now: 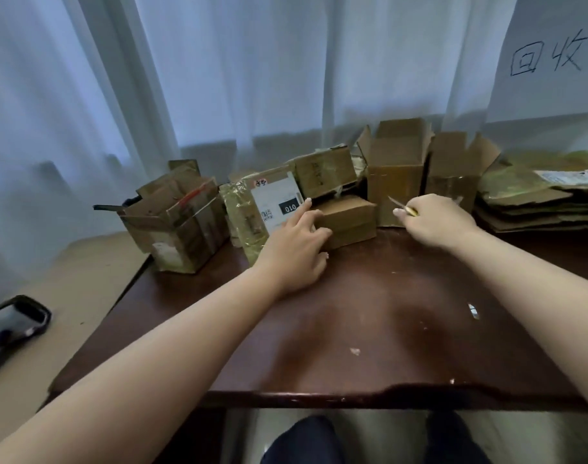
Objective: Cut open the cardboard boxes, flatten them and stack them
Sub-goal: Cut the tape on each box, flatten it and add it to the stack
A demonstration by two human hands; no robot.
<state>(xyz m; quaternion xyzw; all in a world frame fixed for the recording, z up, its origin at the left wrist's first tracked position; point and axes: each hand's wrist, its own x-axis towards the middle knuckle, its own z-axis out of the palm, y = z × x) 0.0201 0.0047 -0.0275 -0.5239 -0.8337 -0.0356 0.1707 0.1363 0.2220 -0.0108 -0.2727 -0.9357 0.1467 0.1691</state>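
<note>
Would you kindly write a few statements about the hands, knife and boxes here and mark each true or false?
1. The right hand holds a knife. True.
2. The left hand rests on the small closed box. True.
3. The flattened stack lies at the table's left end. False: it lies at the right end.
4. The tall box behind the knife is taped shut. False: its top flaps stand open.
5. The knife is cutting the small closed box. False: its blade is apart from that box, pointing toward the tall box.

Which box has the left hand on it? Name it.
The small shut box at the front, below another box; the left hand rests on its near corner.
</note>
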